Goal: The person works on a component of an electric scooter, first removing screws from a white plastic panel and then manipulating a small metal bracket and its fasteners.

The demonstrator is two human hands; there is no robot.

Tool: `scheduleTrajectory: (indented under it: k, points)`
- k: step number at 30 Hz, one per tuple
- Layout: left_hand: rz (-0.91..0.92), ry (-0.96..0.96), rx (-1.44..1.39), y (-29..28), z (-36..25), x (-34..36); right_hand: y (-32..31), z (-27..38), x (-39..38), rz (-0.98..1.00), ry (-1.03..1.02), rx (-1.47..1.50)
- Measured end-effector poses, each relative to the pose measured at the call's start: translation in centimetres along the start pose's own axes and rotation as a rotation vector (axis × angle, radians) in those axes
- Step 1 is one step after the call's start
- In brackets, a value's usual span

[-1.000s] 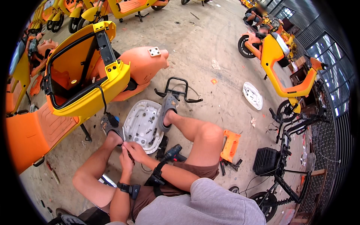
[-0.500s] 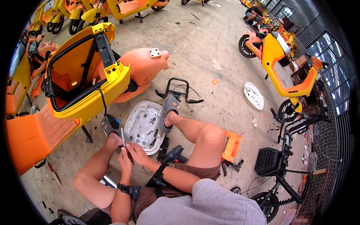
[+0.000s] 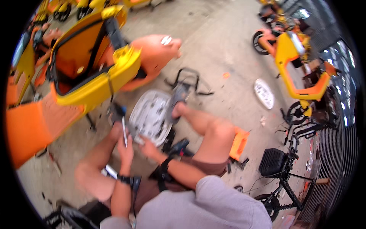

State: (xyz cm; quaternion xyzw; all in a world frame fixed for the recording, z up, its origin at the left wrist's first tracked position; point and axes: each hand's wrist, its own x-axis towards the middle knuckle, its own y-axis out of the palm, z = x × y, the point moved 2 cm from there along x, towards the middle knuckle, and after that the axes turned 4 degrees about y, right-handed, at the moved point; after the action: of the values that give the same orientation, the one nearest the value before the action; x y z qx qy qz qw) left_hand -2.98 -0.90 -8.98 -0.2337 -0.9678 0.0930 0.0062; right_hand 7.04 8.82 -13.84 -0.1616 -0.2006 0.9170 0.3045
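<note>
A thin silvery shaft (image 3: pixel 124 130) stands up from my left hand (image 3: pixel 126 149), which is closed round it. My right hand (image 3: pixel 149 149) is just right of it, at the lower rim of a white plastic tray (image 3: pixel 163 136); its fingers are smeared by motion. The tray holds several small dark parts and lies between my feet. A cordless drill (image 3: pixel 180 147) lies on the floor beside my right thigh.
A yellow-orange scooter body (image 3: pixel 95 91) stands at the left, a black tubular rack (image 3: pixel 195 76) beyond my right foot. An orange panel (image 3: pixel 238 145) lies by my right knee. A black bike frame (image 3: pixel 282 179), another scooter (image 3: pixel 289 76) and a second white tray (image 3: pixel 264 94) are rightward.
The view has shifted and blurred. My hands, earlier together at the shaft, have parted: the right has moved off to the right, and the shaft stays in the left.
</note>
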Motion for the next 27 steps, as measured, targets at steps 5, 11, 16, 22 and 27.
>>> scheduleTrajectory:
  k: [5,11,16,22,27]
  points:
    - [0.032,-0.220,-0.242,-0.5,-0.6,1.9,-1.3,-5.9,-1.0,0.356,0.254,-0.287]
    - [0.011,-0.242,-0.386,-0.6,-1.0,2.3,-2.8,-6.0,-1.5,0.446,0.361,-0.437]
    - [-0.032,-0.231,-0.415,0.0,-1.6,1.8,-2.1,-3.5,-1.1,0.386,0.267,-0.270]
    - [-0.057,-0.164,-0.482,-1.9,-5.1,1.1,-2.2,-3.8,-1.7,0.473,0.277,-0.339]
    - [-0.051,-0.157,-0.387,-3.0,-5.6,0.8,-2.6,-4.5,-1.7,0.469,0.313,-0.374]
